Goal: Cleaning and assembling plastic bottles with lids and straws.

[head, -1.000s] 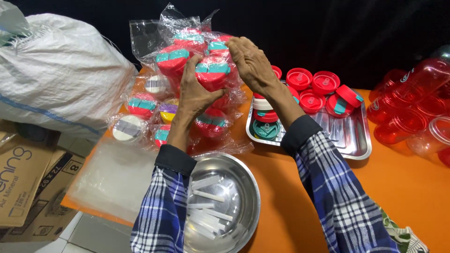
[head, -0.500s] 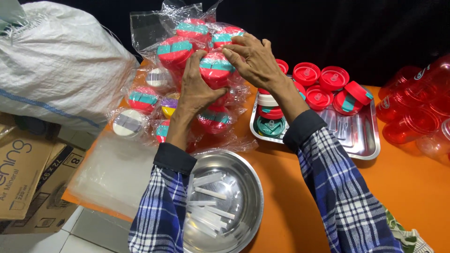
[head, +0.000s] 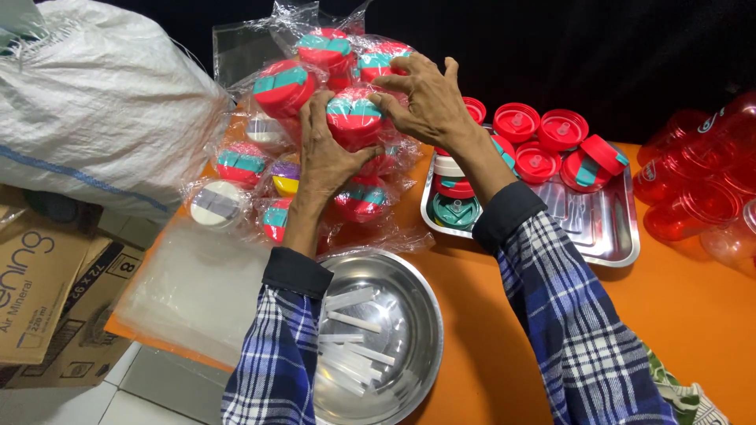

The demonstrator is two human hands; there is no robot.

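Both hands form the grip: left hand (head: 327,157) cups the wrapped red lid (head: 354,118) from below, right hand (head: 425,98) pinches its film on the far side, fingers curled. That lid sits between the palms, atop a heap of wrapped lids (head: 315,157) on the orange counter (head: 504,346). Slick film could let it slip, and the loosely stacked heap may slide toward the steel bowl (head: 394,346). Whether the thumb is under the wrap seems unclear.
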